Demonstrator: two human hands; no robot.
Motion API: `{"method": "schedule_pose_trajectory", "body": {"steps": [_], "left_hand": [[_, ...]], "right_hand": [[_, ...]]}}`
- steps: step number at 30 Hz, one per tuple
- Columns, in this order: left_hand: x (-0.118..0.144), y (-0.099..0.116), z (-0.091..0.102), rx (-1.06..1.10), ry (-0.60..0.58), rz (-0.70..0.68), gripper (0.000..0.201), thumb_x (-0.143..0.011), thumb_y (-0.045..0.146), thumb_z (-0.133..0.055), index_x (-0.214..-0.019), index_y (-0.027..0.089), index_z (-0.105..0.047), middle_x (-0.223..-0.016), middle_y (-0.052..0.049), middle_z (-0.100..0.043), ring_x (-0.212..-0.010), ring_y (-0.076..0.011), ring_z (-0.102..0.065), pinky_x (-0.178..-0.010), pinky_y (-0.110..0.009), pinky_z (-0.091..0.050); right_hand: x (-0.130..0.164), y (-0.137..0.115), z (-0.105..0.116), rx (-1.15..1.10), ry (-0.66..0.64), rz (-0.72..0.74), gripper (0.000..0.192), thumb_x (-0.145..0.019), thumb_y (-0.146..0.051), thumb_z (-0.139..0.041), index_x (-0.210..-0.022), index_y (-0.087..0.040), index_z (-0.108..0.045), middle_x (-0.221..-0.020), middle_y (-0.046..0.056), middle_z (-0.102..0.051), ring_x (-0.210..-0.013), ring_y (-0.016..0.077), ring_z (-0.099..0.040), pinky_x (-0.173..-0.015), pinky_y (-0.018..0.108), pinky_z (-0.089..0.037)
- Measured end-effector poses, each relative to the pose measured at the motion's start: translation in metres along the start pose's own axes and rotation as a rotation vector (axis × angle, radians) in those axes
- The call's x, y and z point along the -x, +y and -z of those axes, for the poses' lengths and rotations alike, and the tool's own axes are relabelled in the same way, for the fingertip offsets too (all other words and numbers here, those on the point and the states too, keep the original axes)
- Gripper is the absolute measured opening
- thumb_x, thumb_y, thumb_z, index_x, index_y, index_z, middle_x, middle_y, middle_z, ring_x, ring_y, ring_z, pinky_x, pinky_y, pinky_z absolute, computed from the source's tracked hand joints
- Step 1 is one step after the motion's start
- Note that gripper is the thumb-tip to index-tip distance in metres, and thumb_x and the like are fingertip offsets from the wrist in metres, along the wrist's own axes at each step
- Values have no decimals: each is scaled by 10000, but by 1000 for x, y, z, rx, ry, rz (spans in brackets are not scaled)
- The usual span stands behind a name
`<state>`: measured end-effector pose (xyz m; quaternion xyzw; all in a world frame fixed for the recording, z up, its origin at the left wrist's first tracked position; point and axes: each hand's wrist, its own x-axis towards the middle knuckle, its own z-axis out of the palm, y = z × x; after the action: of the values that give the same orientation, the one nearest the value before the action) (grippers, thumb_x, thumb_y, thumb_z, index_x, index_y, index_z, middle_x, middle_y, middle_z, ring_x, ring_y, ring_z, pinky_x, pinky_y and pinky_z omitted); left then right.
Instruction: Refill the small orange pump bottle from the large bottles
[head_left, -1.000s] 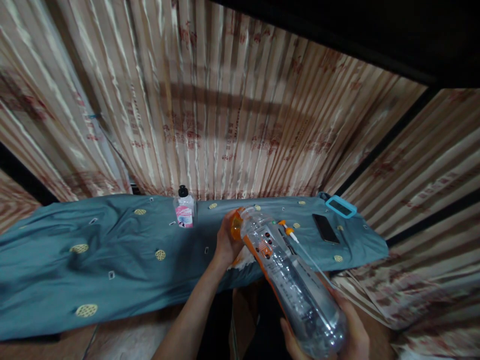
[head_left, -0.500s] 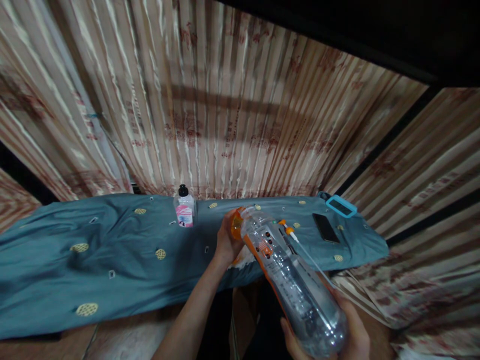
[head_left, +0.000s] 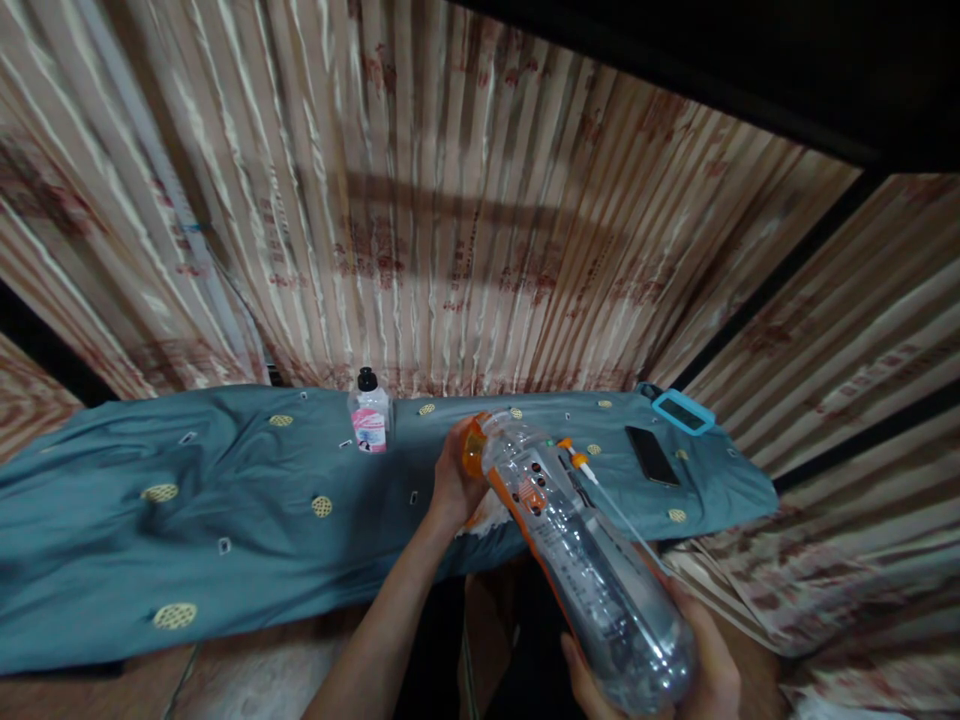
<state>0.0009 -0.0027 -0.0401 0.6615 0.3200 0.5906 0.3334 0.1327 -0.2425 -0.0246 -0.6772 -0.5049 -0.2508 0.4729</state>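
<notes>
A large clear plastic bottle (head_left: 592, 570) with an orange stripe and printed label is held tilted in front of me, its neck to the upper left. My left hand (head_left: 456, 480) is closed around the orange cap (head_left: 475, 447) at the neck. My right hand (head_left: 701, 650) grips the wide base from below and the right. Alongside the bottle runs a thin pale tube (head_left: 626, 520) with an orange and white fitting (head_left: 576, 458) at its far end. Its near end reaches my right hand; whether the fingers hold it I cannot tell. Something white and orange (head_left: 487, 512), partly hidden, lies under the bottle.
A small clear bottle (head_left: 370, 425) with black cap and pink label stands on the teal cloth (head_left: 255, 520). A dark phone (head_left: 652, 456) and a light-blue-framed device (head_left: 682, 412) lie at the right. Patterned curtains (head_left: 450, 230) hang behind; a dark overhang (head_left: 750, 70) is above.
Both hands keep their hold on the large bottle with almost no motion. The view has shifted very slightly.
</notes>
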Motion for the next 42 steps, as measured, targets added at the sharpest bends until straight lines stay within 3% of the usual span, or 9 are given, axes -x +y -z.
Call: {"method": "schedule_pose_trajectory", "body": {"steps": [5,10,23,28,32,36,42], "left_hand": [[-1,4,2,-8,0,28,602,-686,217,-754,-1231,217,-498,-1231,-84,-669,-1091,-238,-673,-975,-417,-548],[-1,6,2,19,-3,14,549,-716,206,-720,-1218,207,-500,-1214,-89,-676,-1077,-228,-679,-965,-406,-553],[0,2,2,-17,-18,-1,626,-676,221,-772,-1234,222,-488,-1239,-85,-661,-1101,-244,-667,-983,-428,-543],[0,2,2,6,-14,-18,602,-697,234,-749,-1241,212,-492,-1232,-99,-662,-1087,-249,-673,-963,-429,-556],[0,3,2,-3,-4,-21,591,-704,235,-740,-1242,215,-495,-1233,-91,-662,-1094,-247,-670,-968,-436,-557],[0,2,3,-15,-16,-10,581,-707,233,-734,-1237,217,-497,-1232,-86,-661,-1101,-247,-667,-974,-433,-555],[0,3,3,-14,-23,-12,569,-724,231,-716,-1244,220,-484,-1231,-84,-661,-1085,-237,-673,-969,-415,-556]], "right_hand": [[-1,4,1,-36,-64,30,1012,-534,-403,-893,-1413,-146,-463,-1133,156,-671,-878,323,-706,-724,457,-590],[-1,-4,0,-37,-22,-18,1003,-548,-400,-888,-1418,-138,-461,-1220,194,-638,-989,373,-687,-828,523,-562],[-3,3,3,36,-37,141,1102,-522,-429,-896,-1466,-128,-413,-1185,206,-647,-915,368,-710,-724,477,-598],[-6,-10,4,18,-10,52,1112,-534,-366,-906,-1489,-145,-381,-1206,232,-624,-968,423,-691,-781,562,-573],[-5,0,4,-6,-33,160,1145,-483,-389,-923,-1478,-155,-407,-1147,199,-658,-859,363,-717,-684,477,-601],[-2,6,4,26,-28,117,1170,-472,-391,-927,-1489,-167,-394,-1199,211,-642,-913,382,-708,-727,497,-593],[-3,-10,2,-17,-17,-6,1045,-549,-417,-895,-1455,-165,-440,-1203,201,-633,-956,384,-690,-800,535,-563]]}}
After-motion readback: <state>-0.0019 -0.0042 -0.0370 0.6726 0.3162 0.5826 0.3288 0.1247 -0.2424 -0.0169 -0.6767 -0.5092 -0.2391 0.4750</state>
